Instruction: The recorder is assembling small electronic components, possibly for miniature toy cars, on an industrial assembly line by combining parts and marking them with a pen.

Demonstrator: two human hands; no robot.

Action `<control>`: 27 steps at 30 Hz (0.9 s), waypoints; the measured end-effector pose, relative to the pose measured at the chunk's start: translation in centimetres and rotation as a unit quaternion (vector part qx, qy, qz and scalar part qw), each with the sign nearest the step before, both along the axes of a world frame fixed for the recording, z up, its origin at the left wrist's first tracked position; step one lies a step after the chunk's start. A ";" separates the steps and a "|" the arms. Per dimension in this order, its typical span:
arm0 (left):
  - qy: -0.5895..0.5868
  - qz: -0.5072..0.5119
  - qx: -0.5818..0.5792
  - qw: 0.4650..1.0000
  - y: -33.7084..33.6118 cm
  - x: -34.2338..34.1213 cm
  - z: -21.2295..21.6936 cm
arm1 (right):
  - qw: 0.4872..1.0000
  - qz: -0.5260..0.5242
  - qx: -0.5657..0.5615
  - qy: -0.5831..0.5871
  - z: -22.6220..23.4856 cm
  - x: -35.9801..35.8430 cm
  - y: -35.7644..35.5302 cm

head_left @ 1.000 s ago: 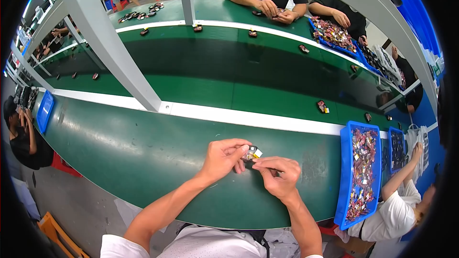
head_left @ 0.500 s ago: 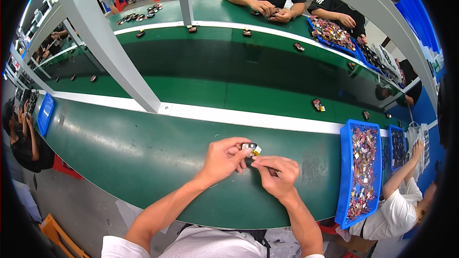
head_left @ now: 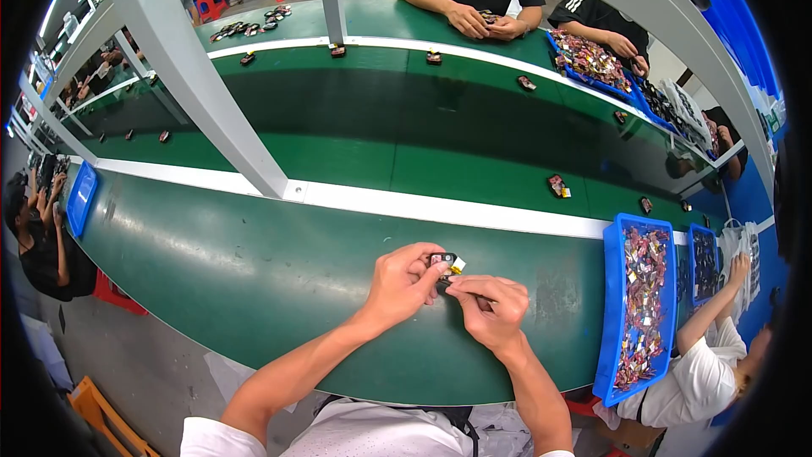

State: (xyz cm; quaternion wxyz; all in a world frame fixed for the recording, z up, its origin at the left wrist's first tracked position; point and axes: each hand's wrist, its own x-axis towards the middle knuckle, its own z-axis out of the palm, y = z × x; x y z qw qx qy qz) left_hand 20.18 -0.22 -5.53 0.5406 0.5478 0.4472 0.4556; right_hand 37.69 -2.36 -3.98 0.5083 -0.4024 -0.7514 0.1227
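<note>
Between my hands, just above the green worktop (head_left: 279, 279), is a small black electronic casing (head_left: 443, 259) with a white and yellow piece at its right side. My left hand (head_left: 404, 279) grips the casing from the left, its thumb lying across the front. From the right, my right hand (head_left: 493, 305) pinches at the casing's lower end, thumb and fingertips pressed together. Whether those fingertips hold the casing's edge or a tiny part is hidden.
A blue tray (head_left: 606, 322) of small red, white and yellow parts stands at my right. Beyond a white rail (head_left: 406, 211), a green conveyor belt (head_left: 355, 165) carries spaced small devices. A grey post (head_left: 194, 76) rises at left. Co-workers sit opposite and at both sides.
Devices on the belt have shifted slightly left. My left thumb has moved a little on the casing, and the white and yellow piece shows at a slightly different angle.
</note>
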 end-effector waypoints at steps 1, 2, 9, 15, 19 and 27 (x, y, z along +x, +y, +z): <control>0.000 0.000 0.000 1.000 0.0 0.0 0.0 | 1.000 -0.002 -0.003 0.000 0.1 0.0 0.0; -0.006 -0.004 -0.006 1.000 0.0 -0.1 0.1 | 1.000 -0.003 -0.006 0.000 0.2 0.0 -0.1; -0.018 0.008 -0.023 1.000 -0.3 0.2 0.2 | 1.000 -0.003 0.013 -0.008 -0.1 0.0 -0.3; 0.005 0.040 -0.007 0.999 -0.6 0.5 0.3 | 0.999 -0.004 0.021 -0.023 -0.3 0.0 -0.2; 0.006 0.046 -0.005 0.999 -0.5 0.4 0.2 | 0.999 0.005 0.027 -0.017 -0.4 -0.1 0.0; 0.012 0.033 -0.010 0.999 -0.5 0.4 -0.1 | 1.000 0.007 0.013 -0.006 -0.5 0.1 0.0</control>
